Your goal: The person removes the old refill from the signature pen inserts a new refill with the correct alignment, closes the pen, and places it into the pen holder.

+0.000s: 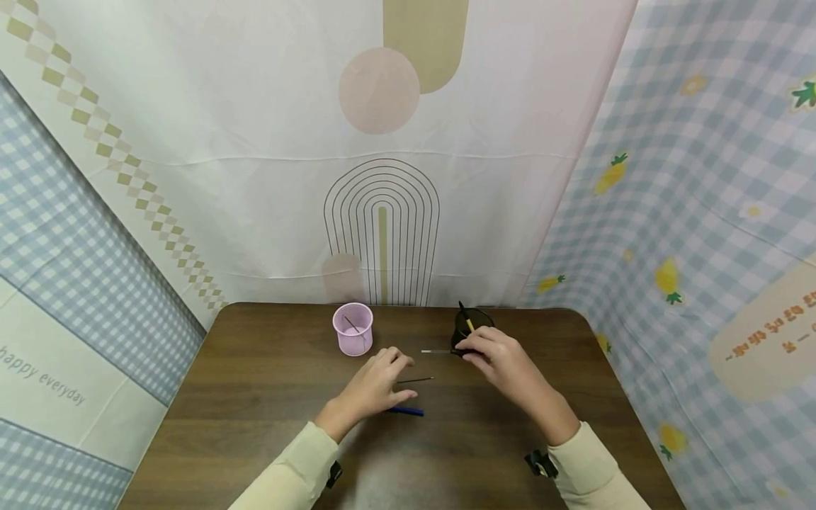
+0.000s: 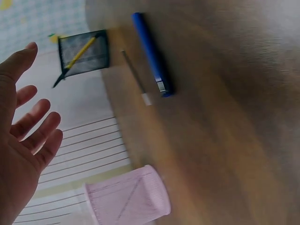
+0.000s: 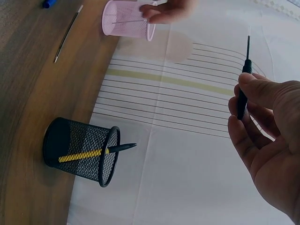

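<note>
My right hand (image 1: 503, 358) pinches a slim black-handled stick (image 3: 242, 101) between thumb and fingers; a thin shaft with a pale end juts out of it toward the left. Beside that hand stands a black mesh pen cup (image 3: 82, 145) with a yellow and black pen (image 3: 84, 155) leaning in it. My left hand (image 1: 376, 382) hovers over the table with its fingers spread and holds nothing. Close by it lie a thin pen refill (image 2: 134, 71) and a blue pen (image 2: 151, 51). Up and left of it is a pink mesh pen cup (image 1: 354, 343) with a thin stick (image 1: 351, 324) inside.
The brown wooden table (image 1: 255, 382) ends at a pale printed cloth (image 1: 274, 227) hung behind it. Blue checked cloths (image 1: 676, 184) hang at the sides. Both cups stand near the table's back edge.
</note>
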